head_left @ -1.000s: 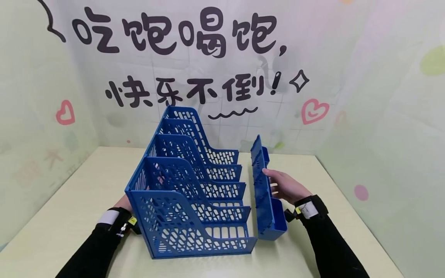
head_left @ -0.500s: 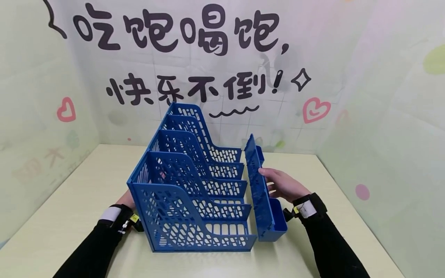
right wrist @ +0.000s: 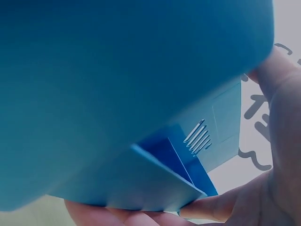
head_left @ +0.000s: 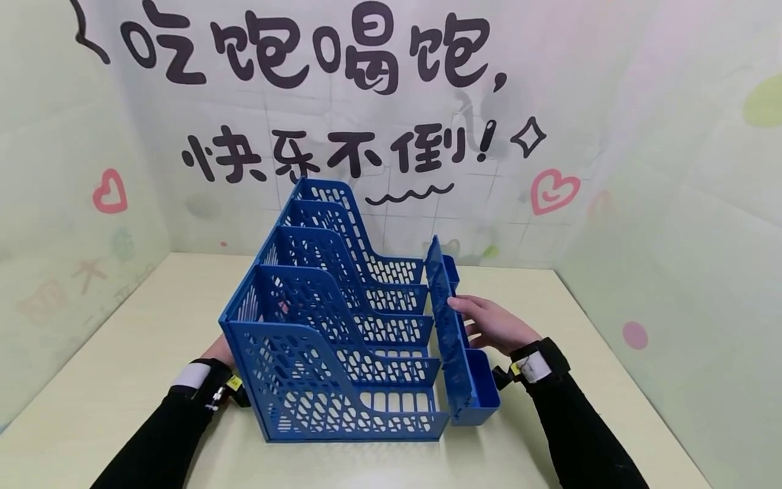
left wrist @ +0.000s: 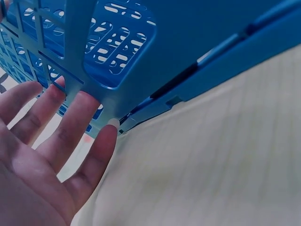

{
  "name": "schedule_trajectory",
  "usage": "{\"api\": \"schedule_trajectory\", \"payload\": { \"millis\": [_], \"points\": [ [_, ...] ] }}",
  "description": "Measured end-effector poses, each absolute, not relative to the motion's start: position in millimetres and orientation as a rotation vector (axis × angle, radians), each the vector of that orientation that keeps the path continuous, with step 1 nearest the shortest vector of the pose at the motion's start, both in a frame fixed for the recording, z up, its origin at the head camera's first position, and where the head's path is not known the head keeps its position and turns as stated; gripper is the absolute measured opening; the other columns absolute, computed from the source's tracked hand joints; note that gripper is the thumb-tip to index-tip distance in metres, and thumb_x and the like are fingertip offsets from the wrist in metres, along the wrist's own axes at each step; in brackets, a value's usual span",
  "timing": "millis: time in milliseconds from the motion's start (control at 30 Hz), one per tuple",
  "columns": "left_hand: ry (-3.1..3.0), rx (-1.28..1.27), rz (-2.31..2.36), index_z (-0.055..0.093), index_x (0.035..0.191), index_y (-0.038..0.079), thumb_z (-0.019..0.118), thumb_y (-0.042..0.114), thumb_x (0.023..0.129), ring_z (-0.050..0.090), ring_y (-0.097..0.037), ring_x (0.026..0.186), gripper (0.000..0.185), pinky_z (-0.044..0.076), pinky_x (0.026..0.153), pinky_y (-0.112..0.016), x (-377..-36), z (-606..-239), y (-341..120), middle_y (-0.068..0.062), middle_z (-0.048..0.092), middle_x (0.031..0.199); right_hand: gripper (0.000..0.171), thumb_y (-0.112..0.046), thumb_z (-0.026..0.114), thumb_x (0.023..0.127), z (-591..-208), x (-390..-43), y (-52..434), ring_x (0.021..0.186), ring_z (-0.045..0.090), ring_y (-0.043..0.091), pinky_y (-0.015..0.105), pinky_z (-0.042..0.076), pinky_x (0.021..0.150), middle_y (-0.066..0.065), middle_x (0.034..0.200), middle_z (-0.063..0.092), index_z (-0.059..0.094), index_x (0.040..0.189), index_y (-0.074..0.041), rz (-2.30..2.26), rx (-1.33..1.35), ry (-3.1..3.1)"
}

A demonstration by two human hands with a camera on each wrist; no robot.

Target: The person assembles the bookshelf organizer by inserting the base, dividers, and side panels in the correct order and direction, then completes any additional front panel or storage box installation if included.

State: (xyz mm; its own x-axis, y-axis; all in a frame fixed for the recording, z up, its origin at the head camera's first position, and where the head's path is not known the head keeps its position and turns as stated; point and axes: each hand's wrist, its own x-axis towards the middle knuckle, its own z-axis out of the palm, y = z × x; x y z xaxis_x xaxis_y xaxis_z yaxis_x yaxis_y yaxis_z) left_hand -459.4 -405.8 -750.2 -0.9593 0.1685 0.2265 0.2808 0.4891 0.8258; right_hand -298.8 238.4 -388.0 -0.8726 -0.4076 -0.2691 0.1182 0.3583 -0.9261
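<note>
Our left hand [left wrist: 42, 155] lies flat, fingers spread against the file rack's [head_left: 330, 326] left wall on the desk [head_left: 122, 380]. Our right hand [head_left: 495, 324] grips the blue front tray [head_left: 455, 339], tilted against the rack's open front.

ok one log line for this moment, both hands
left hand: open, fingers touching file rack side | right hand: holding front tray piece beside rack | table

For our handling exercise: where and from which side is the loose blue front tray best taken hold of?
Grip the tray at the middle of its long upper edge, coming from the right, as the right hand does. It stands narrow and upright with the rack close on its left, so only the right side and the top are free.
</note>
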Motion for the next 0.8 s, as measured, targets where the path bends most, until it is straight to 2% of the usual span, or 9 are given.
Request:
{"api": "schedule_trajectory", "payload": {
  "millis": [33, 133, 167, 233, 367, 500, 633, 733, 800],
  "points": [
    [-2.631, -0.404, -1.351, 0.070, 0.109, 0.007, 0.079, 0.011, 0.097, 0.060, -0.004, 0.098, 0.015, 0.046, 0.089, -0.020, -453, -740, -400, -0.004, 0.072, 0.107, 0.079, -0.056, 0.051, 0.114, -388, -299, 238, 0.100, 0.081, 0.023, 0.040, 0.069, 0.087, 0.022, 0.136, 0.072, 0.034, 0.170, -0.003, -1.533, -0.252, 2.166],
    [-2.608, -0.411, -1.103, 0.071, 0.104, 0.010, 0.080, 0.008, 0.092, 0.058, -0.002, 0.096, 0.015, 0.038, 0.088, -0.015, -407, -673, -364, -0.002, 0.072, 0.105, 0.081, -0.058, 0.051, 0.114, -387, -300, 238, 0.102, 0.080, 0.024, 0.041, 0.069, 0.089, 0.022, 0.139, 0.071, 0.033, 0.170, -0.003, -1.525, -0.259, 2.171],
    [-2.611, -0.413, -1.124, 0.071, 0.107, 0.008, 0.078, 0.007, 0.094, 0.059, -0.005, 0.097, 0.015, 0.041, 0.091, -0.018, -396, -656, -356, -0.005, 0.073, 0.107, 0.081, -0.058, 0.051, 0.114, -386, -300, 239, 0.103, 0.080, 0.024, 0.042, 0.069, 0.089, 0.022, 0.139, 0.071, 0.033, 0.170, -0.003, -1.525, -0.258, 2.174],
    [-2.575, -0.405, -1.120, 0.072, 0.104, 0.010, 0.079, 0.005, 0.092, 0.059, -0.003, 0.095, 0.015, 0.040, 0.088, -0.014, -388, -643, -348, 0.000, 0.072, 0.103, 0.082, -0.059, 0.051, 0.113, -385, -300, 239, 0.104, 0.079, 0.024, 0.042, 0.069, 0.090, 0.022, 0.140, 0.070, 0.033, 0.170, -0.003, -1.529, -0.254, 2.183],
    [-2.603, -0.429, -1.134, 0.072, 0.103, 0.011, 0.081, 0.009, 0.093, 0.059, -0.005, 0.094, 0.014, 0.043, 0.089, -0.019, -404, -663, -363, -0.001, 0.072, 0.103, 0.081, -0.059, 0.051, 0.113, -384, -300, 239, 0.104, 0.079, 0.025, 0.043, 0.068, 0.091, 0.023, 0.140, 0.070, 0.033, 0.170, -0.004, -1.535, -0.247, 2.187],
    [-2.661, -0.435, -1.123, 0.074, 0.105, 0.014, 0.083, 0.016, 0.094, 0.060, -0.008, 0.097, 0.014, 0.045, 0.092, -0.027, -444, -717, -395, -0.005, 0.074, 0.107, 0.084, -0.061, 0.052, 0.112, -384, -301, 238, 0.107, 0.079, 0.026, 0.046, 0.068, 0.094, 0.023, 0.143, 0.070, 0.031, 0.171, -0.005, -1.522, -0.251, 2.179],
    [-2.654, -0.446, -1.159, 0.075, 0.103, 0.017, 0.085, 0.017, 0.094, 0.061, -0.008, 0.097, 0.013, 0.045, 0.092, -0.025, -474, -757, -416, -0.003, 0.075, 0.106, 0.086, -0.062, 0.053, 0.112, -384, -301, 236, 0.108, 0.078, 0.028, 0.049, 0.067, 0.096, 0.024, 0.146, 0.068, 0.029, 0.172, -0.005, -1.511, -0.248, 2.185],
    [-2.629, -0.479, -1.211, 0.075, 0.099, 0.020, 0.084, 0.011, 0.093, 0.060, -0.003, 0.094, 0.014, 0.043, 0.089, -0.018, -467, -744, -409, 0.004, 0.073, 0.101, 0.086, -0.061, 0.053, 0.112, -383, -301, 235, 0.108, 0.078, 0.028, 0.050, 0.067, 0.096, 0.025, 0.146, 0.067, 0.029, 0.172, -0.005, -1.502, -0.243, 2.193],
    [-2.607, -0.497, -1.272, 0.073, 0.097, 0.018, 0.082, 0.007, 0.094, 0.060, -0.004, 0.092, 0.014, 0.044, 0.087, -0.017, -443, -708, -391, 0.006, 0.071, 0.098, 0.086, -0.061, 0.053, 0.112, -382, -302, 234, 0.108, 0.078, 0.028, 0.049, 0.068, 0.095, 0.024, 0.145, 0.068, 0.029, 0.172, -0.005, -1.494, -0.249, 2.198]
  ]
}}
